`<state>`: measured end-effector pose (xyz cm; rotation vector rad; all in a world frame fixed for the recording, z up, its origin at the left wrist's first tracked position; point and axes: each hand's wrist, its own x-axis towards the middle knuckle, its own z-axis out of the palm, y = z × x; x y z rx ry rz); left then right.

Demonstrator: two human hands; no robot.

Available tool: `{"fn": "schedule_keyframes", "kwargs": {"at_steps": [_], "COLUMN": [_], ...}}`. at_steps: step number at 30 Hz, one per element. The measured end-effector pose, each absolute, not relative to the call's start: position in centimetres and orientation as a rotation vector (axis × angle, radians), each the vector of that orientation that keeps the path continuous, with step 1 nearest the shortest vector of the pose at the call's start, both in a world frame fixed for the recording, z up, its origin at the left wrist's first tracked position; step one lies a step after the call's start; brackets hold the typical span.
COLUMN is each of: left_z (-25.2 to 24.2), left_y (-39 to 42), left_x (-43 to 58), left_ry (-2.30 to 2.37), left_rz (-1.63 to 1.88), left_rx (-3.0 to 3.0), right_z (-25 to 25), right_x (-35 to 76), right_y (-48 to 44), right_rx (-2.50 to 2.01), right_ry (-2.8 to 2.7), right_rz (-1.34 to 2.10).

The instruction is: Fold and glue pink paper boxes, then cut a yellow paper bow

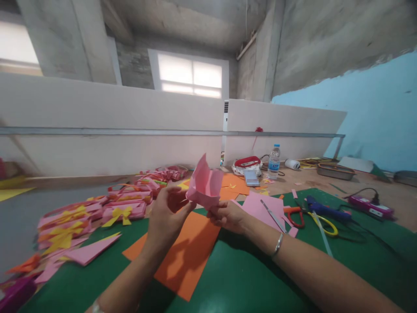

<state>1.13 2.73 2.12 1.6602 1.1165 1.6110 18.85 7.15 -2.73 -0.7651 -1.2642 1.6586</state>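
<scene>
A pink folded paper piece [206, 184], shaped like a small open pouch with a pointed flap, is held up over the table between both hands. My left hand [171, 213] grips its left lower edge between thumb and fingers. At the lower right corner, my right hand [228, 216] pinches the paper. Beneath them an orange paper sheet [189, 256] lies flat on the green mat [247, 278], with the hands' shadows on it. Pink paper sheets [260, 206] lie to the right of my right hand.
Several pink paper bags with yellow bows [122, 213] fill the left side. On the right are red-handled scissors [295, 215], yellow-handled scissors [329, 226], a blue glue gun [325, 209] and a purple power strip [371, 208]. Farther back stands a water bottle [274, 161].
</scene>
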Motion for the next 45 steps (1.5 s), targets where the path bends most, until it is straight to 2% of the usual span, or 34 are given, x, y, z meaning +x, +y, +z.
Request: {"fn": "schedule_keyframes", "kwargs": {"at_steps": [6, 10, 14, 17, 21, 23, 30, 37, 45], "left_z": [0.2, -0.3, -0.1, -0.1, -0.1, -0.2, 0.4, 0.4, 0.8], "left_y": [3.0, 1.9, 2.0, 2.9, 3.9, 4.1, 3.2, 2.2, 1.9], "left_x": [2.9, 3.7, 3.4, 2.5, 1.1, 0.8, 1.6, 2.4, 2.9], "left_ry": [0.944, 0.994, 1.152, 1.331, 1.473, 1.496, 1.395, 1.277, 1.063], "left_rz": [1.236, 1.136, 1.147, 1.204, 1.207, 1.197, 1.216, 1.282, 1.136], "left_rx": [1.766, 1.812, 1.863, 1.927, 2.039, 2.086, 2.236, 2.269, 2.293], "right_z": [-2.3, -2.3, -2.1, -1.1, 1.4, 2.4, 1.8, 1.2, 1.1], "right_x": [17.9, 17.4, 17.5, 17.6, 17.7, 17.6, 16.9, 16.5, 16.9], "right_y": [5.7, 5.0, 4.8, 4.4, 2.8, 1.9, 1.5, 1.7, 1.7], "right_rx": [-0.721, -0.829, -1.003, -1.083, -1.026, -0.927, -0.712, -0.713, -0.668], "right_ry": [-1.429, -1.554, -1.727, -1.82, -1.77, -1.724, -1.455, -1.343, -1.406], "right_rz": [1.731, 1.646, 1.454, 1.185, 0.796, 0.739, 1.37, 1.424, 1.5]}}
